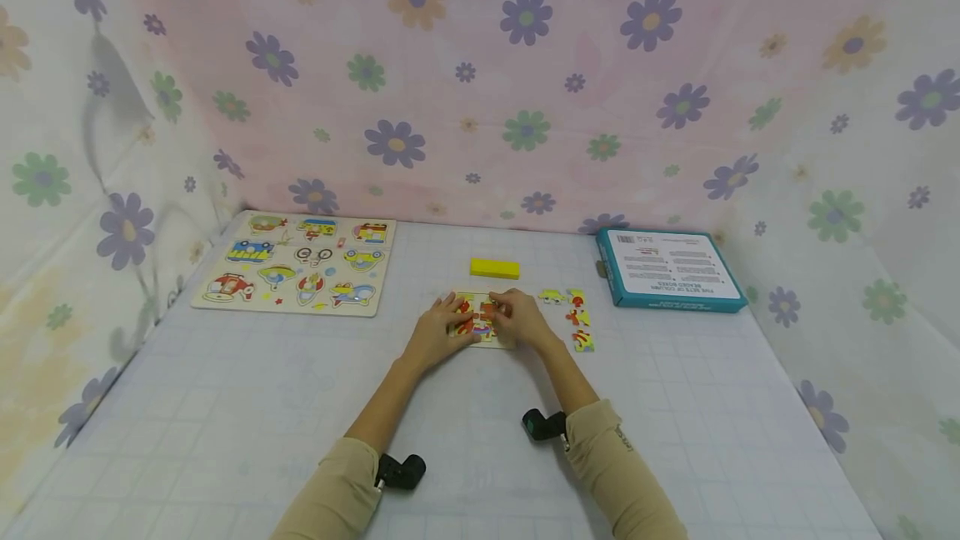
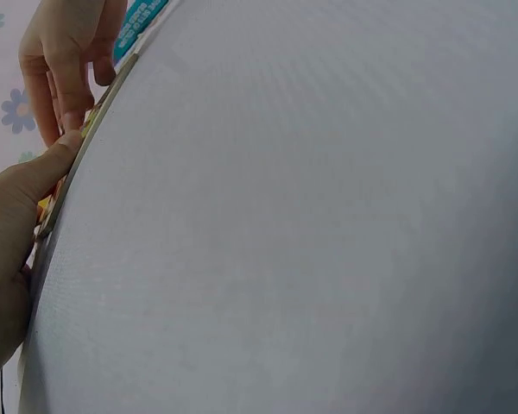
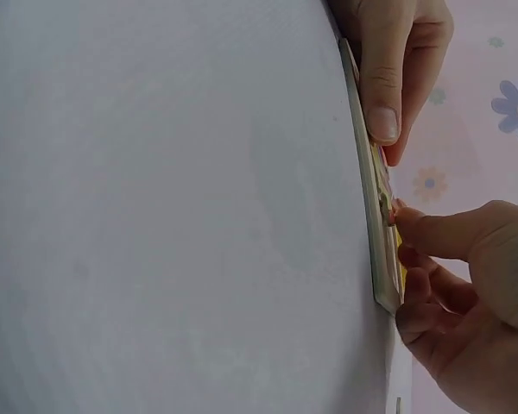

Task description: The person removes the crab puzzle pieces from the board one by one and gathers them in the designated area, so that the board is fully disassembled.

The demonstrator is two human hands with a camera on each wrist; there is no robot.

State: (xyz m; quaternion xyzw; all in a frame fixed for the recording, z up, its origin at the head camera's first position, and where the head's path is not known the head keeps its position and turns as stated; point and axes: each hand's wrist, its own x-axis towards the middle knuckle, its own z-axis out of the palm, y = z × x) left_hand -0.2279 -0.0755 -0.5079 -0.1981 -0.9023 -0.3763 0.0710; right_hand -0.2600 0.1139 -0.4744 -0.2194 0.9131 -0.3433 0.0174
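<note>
A small wooden jigsaw board (image 1: 504,343) with red, yellow and purple printed pieces lies on the table between both hands. The left hand (image 1: 435,335) rests on its left side, fingers stretched over the pieces and thumb along the near edge. In the left wrist view the left thumb (image 2: 47,164) presses at the board's rim. From the right, the right hand (image 1: 522,319) pinches a red jigsaw piece (image 3: 393,213) between thumb and fingers, close over the board. That hand's fingers hide part of the piece. Loose jigsaw pieces (image 1: 578,318) lie in a column right of the board, with a yellow-green piece (image 1: 552,297) beside them.
A yellow block (image 1: 494,268) lies behind the small board. At the back left is a larger wooden vehicle puzzle (image 1: 288,301). A teal and white box (image 1: 675,269) lies at the back right. Flowered cloth (image 1: 480,107) walls in the table (image 1: 480,457) on three sides.
</note>
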